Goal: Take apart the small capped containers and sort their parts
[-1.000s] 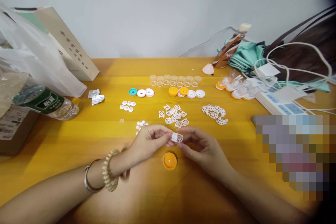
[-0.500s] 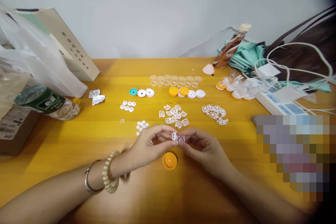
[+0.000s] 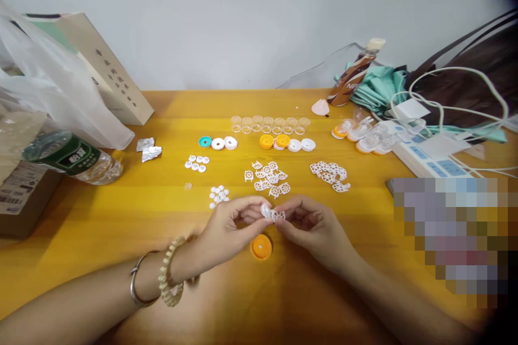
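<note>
Pinching with both hands, I hold small white spoked plastic wheel pieces (image 3: pixel 272 213) just above the yellow wooden bench (image 3: pixel 170 210). My left hand (image 3: pixel 226 232) has thumb and fingertips closed on the left piece, and my right hand (image 3: pixel 313 229) grips the right piece the same way; the two pieces touch between the fingertips. A beaded bracelet (image 3: pixel 170 279) and a silver bangle (image 3: pixel 140 280) sit on the left wrist.

Directly below the hands an orange round plastic cap (image 3: pixel 261 247) lies open side up on the bench, apart from the fingers. Just beyond the hands is a loose heap of white wheel-shaped parts (image 3: pixel 269 178), with a second heap (image 3: pixel 329 175) to its right. Left of these lie two clusters of small white discs (image 3: pixel 219 194) (image 3: pixel 197 163). Farther back stands a row of clear small plastic cups (image 3: pixel 269 124), and in front of it teal, white and orange round caps (image 3: pixel 259 143) in a line.

At the far left a clear water bottle with a green label (image 3: pixel 70 156) lies on its side beside a white plastic bag (image 3: pixel 48 91) and crumpled foil scraps (image 3: pixel 148 150). At the right, a white power strip (image 3: pixel 429 151) with cables lies near a brown drink bottle (image 3: pixel 354 73).
</note>
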The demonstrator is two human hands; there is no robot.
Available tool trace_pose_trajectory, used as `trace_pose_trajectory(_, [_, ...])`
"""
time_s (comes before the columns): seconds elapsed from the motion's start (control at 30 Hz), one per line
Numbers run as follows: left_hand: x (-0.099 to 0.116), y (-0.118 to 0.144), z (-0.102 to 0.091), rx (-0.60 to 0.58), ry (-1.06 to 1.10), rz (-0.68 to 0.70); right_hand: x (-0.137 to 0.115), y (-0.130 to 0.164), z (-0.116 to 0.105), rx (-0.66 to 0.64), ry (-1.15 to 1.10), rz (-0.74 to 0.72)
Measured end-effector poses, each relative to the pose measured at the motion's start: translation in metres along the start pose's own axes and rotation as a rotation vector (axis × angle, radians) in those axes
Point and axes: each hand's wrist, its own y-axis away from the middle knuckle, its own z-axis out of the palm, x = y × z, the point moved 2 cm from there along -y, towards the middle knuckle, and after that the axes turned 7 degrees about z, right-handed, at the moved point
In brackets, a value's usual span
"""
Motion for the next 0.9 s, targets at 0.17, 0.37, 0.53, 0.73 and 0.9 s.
trace_pose_trajectory(0.17, [0.000,0.001,-0.001,0.007,0.050,0.009,-0.001,0.004,-0.003,0.051,0.168,-0.190])
trace_pose_trajectory(0.37, [0.003,0.003,0.000,-0.009,0.044,0.047,-0.003,0.003,-0.003,-0.006,0.126,-0.174])
trace_pose_trajectory(0.53, [0.001,0.006,-0.001,0.005,-0.003,0.044,-0.004,-0.001,-0.006,-0.063,0.009,0.011])
trace_pose_trajectory(0.73, [-0.002,0.005,-0.009,0.089,-0.039,0.041,0.000,-0.012,-0.030,0.201,0.093,-0.066])
trace_pose_trajectory(0.9, [-0.005,0.005,-0.007,0.045,-0.168,0.020,0.008,-0.026,-0.033,0.306,0.392,-0.249])
